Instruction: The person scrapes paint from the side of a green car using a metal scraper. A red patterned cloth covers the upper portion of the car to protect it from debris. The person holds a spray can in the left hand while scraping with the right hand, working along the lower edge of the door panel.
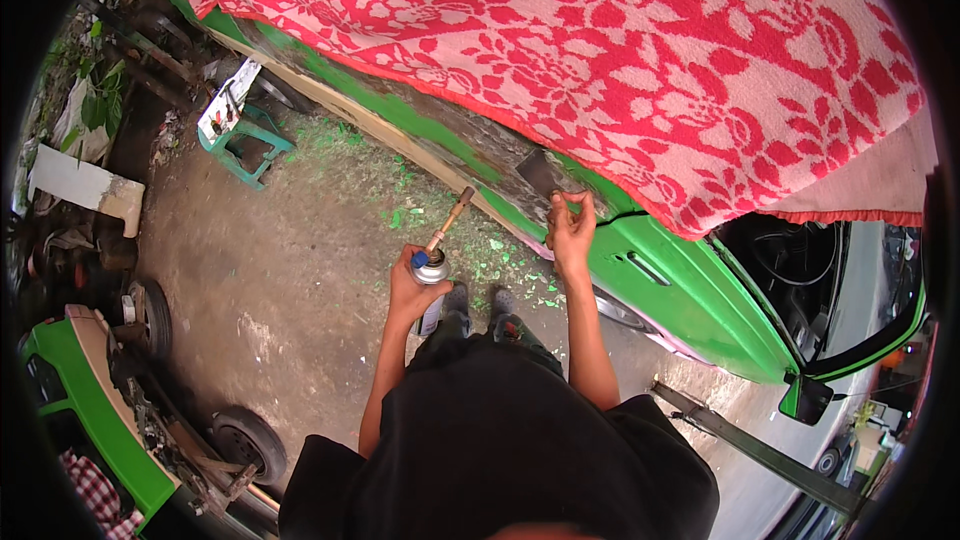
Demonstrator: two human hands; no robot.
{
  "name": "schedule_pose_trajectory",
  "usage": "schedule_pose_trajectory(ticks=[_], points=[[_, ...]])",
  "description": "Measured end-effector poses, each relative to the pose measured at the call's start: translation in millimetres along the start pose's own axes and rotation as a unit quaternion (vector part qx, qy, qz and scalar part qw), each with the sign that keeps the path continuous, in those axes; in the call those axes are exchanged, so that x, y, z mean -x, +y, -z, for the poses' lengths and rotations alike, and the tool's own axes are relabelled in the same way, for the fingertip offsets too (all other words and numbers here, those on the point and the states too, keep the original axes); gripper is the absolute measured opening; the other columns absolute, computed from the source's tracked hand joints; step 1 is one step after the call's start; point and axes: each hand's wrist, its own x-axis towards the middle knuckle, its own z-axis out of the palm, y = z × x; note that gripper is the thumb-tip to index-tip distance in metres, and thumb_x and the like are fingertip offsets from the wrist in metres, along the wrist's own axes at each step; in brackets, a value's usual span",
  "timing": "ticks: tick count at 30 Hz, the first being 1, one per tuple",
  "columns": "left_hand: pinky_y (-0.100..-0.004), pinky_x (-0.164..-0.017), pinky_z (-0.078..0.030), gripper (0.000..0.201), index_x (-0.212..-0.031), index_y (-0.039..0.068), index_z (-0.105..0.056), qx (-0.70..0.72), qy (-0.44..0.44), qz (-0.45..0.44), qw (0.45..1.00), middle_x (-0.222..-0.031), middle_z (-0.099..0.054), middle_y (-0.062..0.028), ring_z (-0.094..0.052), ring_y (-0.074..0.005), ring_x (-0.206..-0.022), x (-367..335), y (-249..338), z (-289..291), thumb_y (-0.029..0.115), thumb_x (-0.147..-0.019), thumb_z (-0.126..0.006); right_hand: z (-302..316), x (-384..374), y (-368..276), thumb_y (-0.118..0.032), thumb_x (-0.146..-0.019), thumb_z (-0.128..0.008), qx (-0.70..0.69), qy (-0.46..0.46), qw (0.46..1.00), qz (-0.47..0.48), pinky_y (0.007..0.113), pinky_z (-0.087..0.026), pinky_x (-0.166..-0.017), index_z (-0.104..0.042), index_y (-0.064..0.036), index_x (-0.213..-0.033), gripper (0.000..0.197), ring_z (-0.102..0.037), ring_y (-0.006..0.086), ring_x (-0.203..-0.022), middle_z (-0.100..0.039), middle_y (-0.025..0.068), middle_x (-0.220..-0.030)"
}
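My left hand (404,292) is closed round a gas blowtorch (432,269), a canister with a blue knob and a copper-coloured nozzle that slants up toward the car; I cannot see a flame. My right hand (573,232) pinches a scraper (538,172), whose wide dark blade lies at the car's side panel; most of its handle is hidden by my fingers. Along that panel (430,130) green paint alternates with bare, brownish-grey patches. Whether the blade touches the surface I cannot tell.
A red and pink floral blanket (540,50) covers the car's top. The green car door (690,290) stands at right. Green paint flakes (500,270) litter the concrete. A green stool (250,145) bears tools at far left. Loose wheels (248,445) and another green vehicle (95,405) lie left.
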Motion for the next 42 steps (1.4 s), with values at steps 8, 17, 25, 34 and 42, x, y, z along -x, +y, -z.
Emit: schedule_pose_trajectory(ticks=[8, 17, 25, 34, 42], points=[[-0.028, -0.07, -0.048, 0.051, -0.098, 0.005, -0.052, -0.034, 0.013, 0.019, 0.999, -0.083, -0.059, -0.0007, -0.056, -0.0105, -0.076, 3, -3, 13, 0.009, -0.056, -0.082, 17, -19, -22, -0.012, -0.1, -0.06, 0.115, -0.071, 0.99, 0.04, 0.023, -0.025, -0.04, -0.042, -0.0097, -0.102, 0.018, -0.031, 0.0031, -0.048, -0.045, -0.004, -0.064], [-0.0292, -0.072, -0.05, 0.053, -0.097, 0.004, -0.053, -0.02, 0.007, -0.013, 1.0, -0.083, -0.061, -0.003, -0.059, -0.0116, -0.077, -18, -10, -4, 0.013, -0.055, -0.084, 29, 37, -14, -0.021, -0.104, -0.055, 0.056, -0.067, 0.996, -0.004, 0.023, -0.022, -0.038, -0.039, -0.0118, -0.106, 0.018, -0.027, 0.0032, -0.044, -0.038, -0.0053, -0.059], [-0.0299, -0.072, -0.05, 0.05, -0.096, 0.005, -0.053, -0.035, -0.05, -0.035, 0.998, -0.083, -0.062, -0.0036, -0.059, -0.0137, -0.078, -36, -15, -23, 0.014, -0.057, -0.083, 46, 7, 14, -0.017, -0.102, -0.057, 0.057, -0.038, 0.996, 0.056, 0.022, -0.024, -0.036, -0.04, -0.0107, -0.104, 0.018, -0.029, 0.0026, -0.044, -0.038, -0.0064, -0.058], [-0.0284, -0.072, -0.048, 0.049, -0.095, 0.005, -0.053, 0.0, -0.067, -0.051, 0.996, -0.085, -0.059, -0.0013, -0.056, -0.0116, -0.078, -39, 3, -27, 0.013, -0.057, -0.082, 42, 16, 18, -0.012, -0.102, -0.057, 0.015, -0.005, 1.0, 0.023, 0.021, -0.025, -0.04, -0.04, -0.0086, -0.101, 0.017, -0.035, 0.0014, -0.047, -0.046, -0.0047, -0.061], [-0.0275, -0.074, -0.048, 0.051, -0.095, 0.005, -0.053, 0.001, -0.062, -0.022, 0.998, -0.085, -0.059, -0.0008, -0.056, -0.0103, -0.08, -33, -6, -19, 0.013, -0.057, -0.085, 38, 10, 28, -0.016, -0.101, -0.06, 0.02, -0.006, 0.998, 0.051, 0.022, -0.023, -0.036, -0.041, -0.0108, -0.102, 0.019, -0.031, 0.0019, -0.045, -0.04, -0.006, -0.059]])
